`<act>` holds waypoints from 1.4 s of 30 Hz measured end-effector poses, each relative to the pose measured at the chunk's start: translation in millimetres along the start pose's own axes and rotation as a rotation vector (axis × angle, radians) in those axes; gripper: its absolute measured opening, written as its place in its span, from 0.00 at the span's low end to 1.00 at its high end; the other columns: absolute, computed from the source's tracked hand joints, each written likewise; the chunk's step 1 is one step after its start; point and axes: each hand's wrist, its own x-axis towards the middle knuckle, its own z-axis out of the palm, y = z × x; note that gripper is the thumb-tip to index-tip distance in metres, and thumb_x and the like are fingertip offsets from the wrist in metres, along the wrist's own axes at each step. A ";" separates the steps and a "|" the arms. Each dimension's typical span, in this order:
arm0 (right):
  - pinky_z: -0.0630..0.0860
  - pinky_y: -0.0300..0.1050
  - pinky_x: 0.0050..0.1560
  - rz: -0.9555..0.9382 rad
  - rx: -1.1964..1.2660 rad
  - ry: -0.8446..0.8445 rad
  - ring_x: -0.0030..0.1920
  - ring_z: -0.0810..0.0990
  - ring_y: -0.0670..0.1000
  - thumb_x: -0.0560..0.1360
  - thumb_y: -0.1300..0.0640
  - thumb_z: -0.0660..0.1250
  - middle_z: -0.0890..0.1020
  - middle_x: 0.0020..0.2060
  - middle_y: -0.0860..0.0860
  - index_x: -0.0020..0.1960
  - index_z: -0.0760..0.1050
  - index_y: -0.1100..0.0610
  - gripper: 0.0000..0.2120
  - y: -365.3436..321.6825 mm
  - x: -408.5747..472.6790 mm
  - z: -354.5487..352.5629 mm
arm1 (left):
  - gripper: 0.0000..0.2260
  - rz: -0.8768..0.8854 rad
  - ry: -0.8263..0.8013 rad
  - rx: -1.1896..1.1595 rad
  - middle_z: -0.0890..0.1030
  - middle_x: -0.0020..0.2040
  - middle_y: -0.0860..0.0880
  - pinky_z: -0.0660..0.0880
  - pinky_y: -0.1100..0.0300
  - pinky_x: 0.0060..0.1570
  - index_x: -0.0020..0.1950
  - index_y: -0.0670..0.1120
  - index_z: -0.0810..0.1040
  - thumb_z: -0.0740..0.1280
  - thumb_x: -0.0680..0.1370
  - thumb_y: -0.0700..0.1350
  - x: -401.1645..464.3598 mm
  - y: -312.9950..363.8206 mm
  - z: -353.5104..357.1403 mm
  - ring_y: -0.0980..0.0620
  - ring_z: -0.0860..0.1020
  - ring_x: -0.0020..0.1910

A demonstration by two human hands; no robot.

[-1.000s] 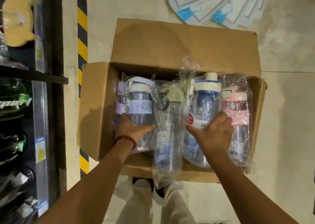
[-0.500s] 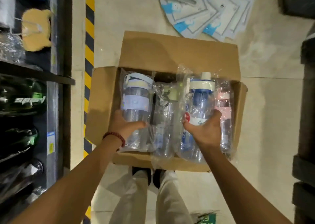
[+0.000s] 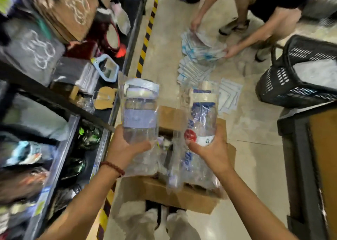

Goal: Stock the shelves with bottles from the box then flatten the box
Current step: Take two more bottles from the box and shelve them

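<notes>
- Seen from above, looking down at a person's two forearms over a shop floor.
- The left hand (image 3: pixel 125 146) has its grip wrapped around the lower body of a plastic-wrapped clear bottle with a lilac band (image 3: pixel 139 115), held upright above the box.
- The right hand (image 3: pixel 209 148) has its grip wrapped around a plastic-wrapped clear bottle with a blue collar and red sticker (image 3: pixel 202 119), also raised above the box.
- The open cardboard box (image 3: pixel 182 196) sits on the floor just beside the person's feet, with more wrapped bottles (image 3: pixel 173 166) inside.
- Crowded shelves (image 3: pixel 60 148) stand to the left.
- Further off, another person (image 3: pixel 255 20) gathers flat packets (image 3: pixel 200 46) beside a black basket (image 3: pixel 295 75).
- Progress looks early: neither held bottle is shelved, others remain boxed, and the box is not yet flattened.
</notes>
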 end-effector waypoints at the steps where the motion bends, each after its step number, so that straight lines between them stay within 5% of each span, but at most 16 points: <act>1: 0.71 0.24 0.37 -0.049 0.013 -0.021 0.47 0.76 0.36 0.60 0.52 0.81 0.76 0.49 0.40 0.65 0.63 0.51 0.40 -19.9 -2.4 -6.4 | 0.39 0.036 0.015 -0.013 0.75 0.61 0.53 0.75 0.59 0.51 0.62 0.52 0.69 0.79 0.54 0.51 -11.0 16.9 -10.6 0.51 0.73 0.61; 3: 0.70 0.22 0.39 -0.139 0.041 -0.047 0.47 0.74 0.32 0.59 0.53 0.81 0.74 0.50 0.36 0.64 0.62 0.47 0.40 -57.8 -10.0 -16.6 | 0.41 0.108 0.051 -0.047 0.77 0.60 0.50 0.76 0.53 0.53 0.64 0.48 0.70 0.80 0.53 0.50 -35.1 49.5 -29.5 0.51 0.76 0.59; 9: 0.70 0.22 0.39 -0.357 0.094 -0.182 0.45 0.75 0.28 0.59 0.54 0.81 0.74 0.49 0.37 0.63 0.63 0.48 0.40 -147.8 -43.8 -22.9 | 0.41 0.297 0.193 -0.086 0.81 0.54 0.51 0.76 0.68 0.42 0.62 0.44 0.73 0.79 0.51 0.50 -114.8 119.9 -77.8 0.59 0.80 0.50; 14: 0.72 0.25 0.39 -0.503 0.112 -0.412 0.45 0.77 0.30 0.55 0.48 0.77 0.75 0.50 0.39 0.64 0.64 0.50 0.40 -196.0 -69.7 -3.3 | 0.41 0.311 0.503 -0.103 0.77 0.57 0.58 0.72 0.67 0.48 0.60 0.55 0.70 0.78 0.48 0.58 -189.2 120.1 -108.6 0.66 0.76 0.53; 18: 0.72 0.24 0.37 -0.603 0.093 -0.592 0.45 0.77 0.30 0.56 0.49 0.77 0.76 0.48 0.38 0.56 0.65 0.42 0.33 -219.3 -100.9 22.3 | 0.38 0.340 0.706 -0.138 0.78 0.58 0.57 0.72 0.68 0.50 0.60 0.58 0.71 0.77 0.51 0.58 -247.4 107.3 -120.1 0.63 0.77 0.55; 24: 0.74 0.33 0.44 -0.717 0.042 -0.937 0.52 0.78 0.44 0.60 0.52 0.79 0.76 0.55 0.45 0.65 0.64 0.48 0.38 -229.3 -160.8 70.8 | 0.38 0.283 1.039 -0.231 0.77 0.57 0.60 0.72 0.71 0.46 0.58 0.61 0.70 0.76 0.50 0.59 -332.0 68.7 -121.4 0.66 0.76 0.53; 29: 0.74 0.28 0.39 -0.771 0.003 -1.203 0.46 0.78 0.33 0.61 0.54 0.79 0.76 0.51 0.43 0.60 0.63 0.44 0.35 -222.8 -228.5 108.0 | 0.48 0.166 1.261 -0.292 0.75 0.63 0.53 0.73 0.54 0.58 0.67 0.52 0.68 0.76 0.48 0.59 -402.2 32.0 -121.0 0.54 0.74 0.61; 33: 0.73 0.25 0.39 -0.840 -0.033 -1.362 0.46 0.76 0.30 0.64 0.61 0.79 0.75 0.50 0.41 0.58 0.64 0.43 0.33 -214.7 -282.7 135.2 | 0.41 0.135 1.402 -0.371 0.74 0.57 0.62 0.70 0.68 0.47 0.60 0.60 0.68 0.78 0.49 0.57 -449.7 10.7 -123.2 0.62 0.74 0.57; 38: 0.71 0.23 0.39 -0.901 -0.078 -1.478 0.46 0.75 0.28 0.64 0.59 0.79 0.75 0.50 0.39 0.62 0.63 0.48 0.34 -199.7 -342.4 163.8 | 0.48 0.074 1.550 -0.389 0.74 0.62 0.54 0.72 0.54 0.59 0.68 0.52 0.68 0.77 0.49 0.60 -496.4 -22.9 -131.9 0.54 0.73 0.61; 42: 0.71 0.22 0.40 -0.902 -0.141 -1.548 0.48 0.75 0.29 0.63 0.59 0.80 0.73 0.51 0.38 0.62 0.63 0.47 0.36 -181.7 -379.8 187.5 | 0.46 0.045 1.575 -0.426 0.75 0.59 0.59 0.73 0.62 0.54 0.66 0.54 0.69 0.77 0.50 0.61 -518.7 -55.1 -146.1 0.64 0.74 0.56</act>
